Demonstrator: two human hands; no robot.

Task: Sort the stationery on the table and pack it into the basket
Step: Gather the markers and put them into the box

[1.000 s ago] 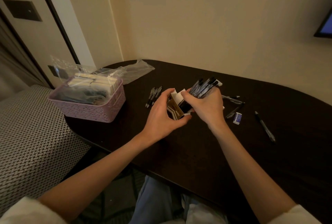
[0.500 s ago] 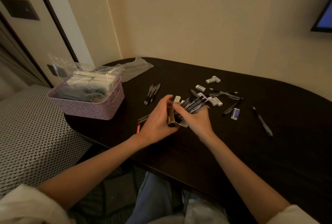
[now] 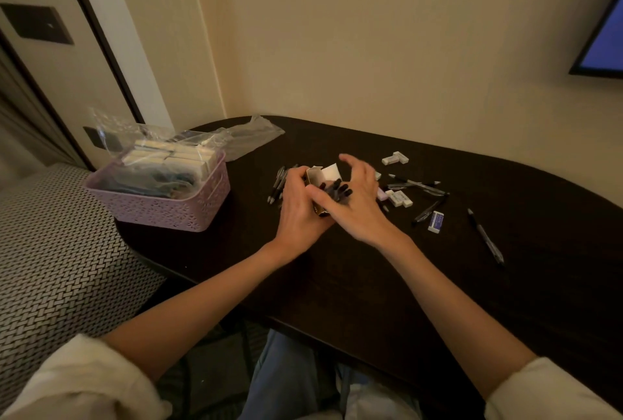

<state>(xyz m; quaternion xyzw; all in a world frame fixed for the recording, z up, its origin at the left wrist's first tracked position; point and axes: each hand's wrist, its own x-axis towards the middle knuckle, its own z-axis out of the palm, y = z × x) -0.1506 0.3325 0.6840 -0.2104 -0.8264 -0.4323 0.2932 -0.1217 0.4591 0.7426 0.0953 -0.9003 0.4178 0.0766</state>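
Observation:
My left hand (image 3: 298, 209) grips a small gold and white carton (image 3: 318, 174) with its top flaps open, just above the dark table (image 3: 371, 285). A bundle of dark pens (image 3: 335, 189) stands in the carton, their ends sticking out. Over those ends hovers my right hand (image 3: 359, 207), fingers spread and curved, thumb against the carton's near side. The lilac basket (image 3: 158, 209) stands at the table's left end, holding white boxes and a plastic bag.
Loose pens (image 3: 279, 183) lie left of my hands, more pens (image 3: 418, 185) and white erasers (image 3: 399, 199) to the right. A blue-sleeved eraser (image 3: 436, 217) and a single pen (image 3: 485, 237) lie farther right. A clear bag (image 3: 249, 136) is behind the basket.
The pen bundle, held high in my right hand, has gone down into the carton. My right hand's fingers have loosened and spread; both hands sit lower over the table.

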